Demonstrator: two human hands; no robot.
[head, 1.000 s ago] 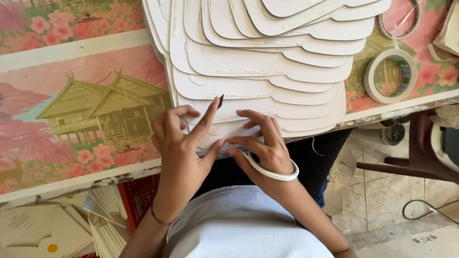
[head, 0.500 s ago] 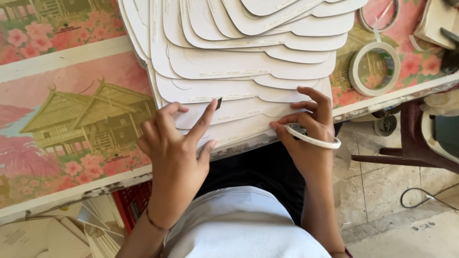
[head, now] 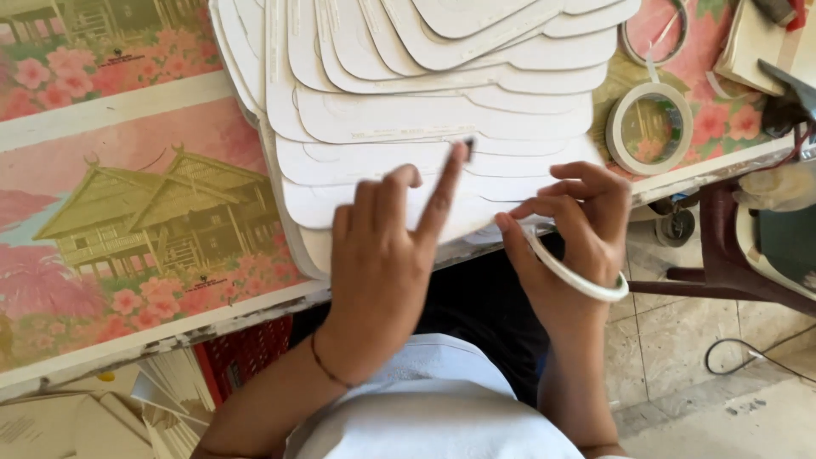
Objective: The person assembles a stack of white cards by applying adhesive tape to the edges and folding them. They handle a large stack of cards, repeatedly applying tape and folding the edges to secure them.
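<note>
Nearest the body, the left hand [head: 387, 255] lies flat on the near edge of the fanned stack of white rounded cardboard cut-outs [head: 442, 127], grasping nothing; its forefinger stretches forward, pressing down on a sheet, the other fingers loosely bent. Just beside it, the right hand [head: 578, 234] is curled, thumb and fingers pinching at the stack's near right corner, with a thin white tape ring [head: 574, 274] worn over it like a bracelet (what the fingertips pinch, a strip end or a sheet edge, is too small to tell).

The stack overhangs the table edge below both hands; if the forefinger's pressure eases while the right hand pulls, the fanned sheets could slide apart or tip off toward the lap; tape drawn askew could crease or stick to the wrong sheet.

Beyond the right hand rest a wide roll of pale tape [head: 650, 127] and, further off, a second thinner ring [head: 654, 34]; left of the left hand spreads the table's printed pink and green covering [head: 127, 212]. The stack's far end is cut off; the dark objects at upper right are hard to make out.
</note>
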